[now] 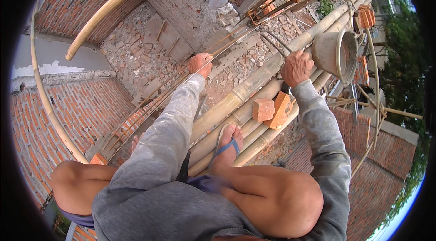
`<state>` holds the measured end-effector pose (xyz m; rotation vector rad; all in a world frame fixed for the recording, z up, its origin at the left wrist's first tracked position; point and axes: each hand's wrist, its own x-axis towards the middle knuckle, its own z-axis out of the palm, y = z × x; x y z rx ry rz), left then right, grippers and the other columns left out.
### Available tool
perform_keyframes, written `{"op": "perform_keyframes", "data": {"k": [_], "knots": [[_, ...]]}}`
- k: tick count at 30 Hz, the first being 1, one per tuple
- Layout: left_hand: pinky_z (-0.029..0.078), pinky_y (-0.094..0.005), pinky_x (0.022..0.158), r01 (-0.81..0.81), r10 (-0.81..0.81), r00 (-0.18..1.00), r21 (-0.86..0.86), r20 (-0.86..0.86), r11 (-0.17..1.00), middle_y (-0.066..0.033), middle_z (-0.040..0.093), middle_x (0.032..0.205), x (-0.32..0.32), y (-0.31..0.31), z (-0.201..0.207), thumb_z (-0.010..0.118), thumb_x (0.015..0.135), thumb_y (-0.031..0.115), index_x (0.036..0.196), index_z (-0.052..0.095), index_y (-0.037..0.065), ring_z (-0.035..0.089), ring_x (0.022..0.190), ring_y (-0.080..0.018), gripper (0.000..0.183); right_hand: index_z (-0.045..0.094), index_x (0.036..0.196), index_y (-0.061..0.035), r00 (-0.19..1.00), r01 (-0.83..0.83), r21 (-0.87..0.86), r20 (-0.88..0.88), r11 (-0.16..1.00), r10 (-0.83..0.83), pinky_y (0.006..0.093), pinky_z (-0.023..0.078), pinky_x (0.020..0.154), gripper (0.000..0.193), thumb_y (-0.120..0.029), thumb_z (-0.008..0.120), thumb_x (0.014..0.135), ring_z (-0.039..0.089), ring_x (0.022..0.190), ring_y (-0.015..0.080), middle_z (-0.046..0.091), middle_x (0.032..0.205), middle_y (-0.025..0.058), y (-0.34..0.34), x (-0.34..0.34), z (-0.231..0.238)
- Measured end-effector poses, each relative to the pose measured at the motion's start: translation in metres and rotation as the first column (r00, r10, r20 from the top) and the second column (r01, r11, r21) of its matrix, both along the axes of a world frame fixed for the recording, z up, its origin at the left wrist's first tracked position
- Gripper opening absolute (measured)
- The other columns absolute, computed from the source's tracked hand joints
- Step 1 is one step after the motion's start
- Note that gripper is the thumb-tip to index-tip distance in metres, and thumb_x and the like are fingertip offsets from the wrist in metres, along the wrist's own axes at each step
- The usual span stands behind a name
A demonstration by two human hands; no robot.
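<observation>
Both hands are closed on steel: the left hand (200, 63) is wrapped around the long rebar rods (227, 43), the right hand (296, 67) around a bent hook tool (274, 42) above the bamboo scaffold (254, 84). Tying of the cage seems underway; a steady twist is needed next.

Rusty steel rebar (227, 43), smooth bamboo poles (254, 82)

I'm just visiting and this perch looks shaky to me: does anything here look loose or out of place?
Yes. Two broken brick pieces lie loose on the round bamboo poles, right by the sandalled foot. A grey bucket lies tipped on its side farther along the poles.
</observation>
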<state>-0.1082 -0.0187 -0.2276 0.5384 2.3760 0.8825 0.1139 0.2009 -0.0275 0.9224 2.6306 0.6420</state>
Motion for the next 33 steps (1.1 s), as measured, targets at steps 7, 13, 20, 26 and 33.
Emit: {"op": "perform_keyframes", "data": {"k": [7,13,20,26,33], "knots": [[0.059,-0.0450,0.086,0.019,-0.018,1.000,-0.044,0.016,0.999,-0.0110,0.081,0.104,-0.002,0.001,0.006,0.072,0.099,0.033,0.112,0.085,0.019,0.077,0.097,-0.0331,0.022,0.074,0.090,-0.0003,0.960,0.163,-0.341,-0.161,0.926,-0.229,0.0521,0.062,0.078,0.019,-0.016,0.063,0.087,0.076,0.085,0.0443,0.073,0.086,0.0283,0.010,0.011,-0.029],[0.058,-0.0460,0.087,0.001,0.001,0.999,-0.047,0.053,0.999,-0.0116,0.081,0.103,-0.003,0.001,0.011,0.072,0.100,0.033,0.112,0.085,0.020,0.077,0.097,-0.0333,0.022,0.073,0.093,0.0040,0.943,0.171,-0.384,-0.202,0.907,-0.263,0.0500,0.062,0.078,0.026,-0.020,0.064,0.093,0.076,0.086,0.0424,0.075,0.087,0.0275,0.024,0.007,-0.022],[0.056,-0.0494,0.092,-0.016,0.016,0.997,0.006,0.075,1.000,-0.0158,0.080,0.105,0.000,-0.001,0.009,0.071,0.098,0.029,0.109,0.084,0.018,0.074,0.102,-0.0392,0.020,0.068,0.083,0.0062,0.872,0.411,-0.678,0.097,0.610,-0.479,0.0437,0.061,0.067,0.045,-0.035,0.060,0.100,0.075,0.063,0.0283,0.071,0.061,0.0143,0.052,-0.012,0.016],[0.056,-0.0495,0.093,-0.022,0.023,0.997,-0.012,0.080,1.000,-0.0157,0.080,0.106,-0.002,0.001,0.009,0.073,0.097,0.030,0.109,0.085,0.020,0.074,0.104,-0.0383,0.020,0.065,0.091,0.0056,0.906,0.393,-0.707,0.188,0.588,-0.379,0.0400,0.059,0.066,0.050,-0.043,0.061,0.103,0.076,0.065,0.0264,0.071,0.064,0.0124,0.063,-0.015,0.027],[0.058,-0.0473,0.089,0.001,-0.001,1.000,-0.016,0.024,1.000,-0.0130,0.080,0.105,-0.002,0.001,0.005,0.074,0.097,0.032,0.109,0.085,0.022,0.076,0.100,-0.0353,0.020,0.072,0.092,0.0043,0.973,0.231,-0.382,0.067,0.895,-0.223,0.0463,0.058,0.086,0.052,-0.045,0.058,0.101,0.078,0.076,0.0299,0.073,0.067,0.0164,0.050,-0.006,0.020]]}}
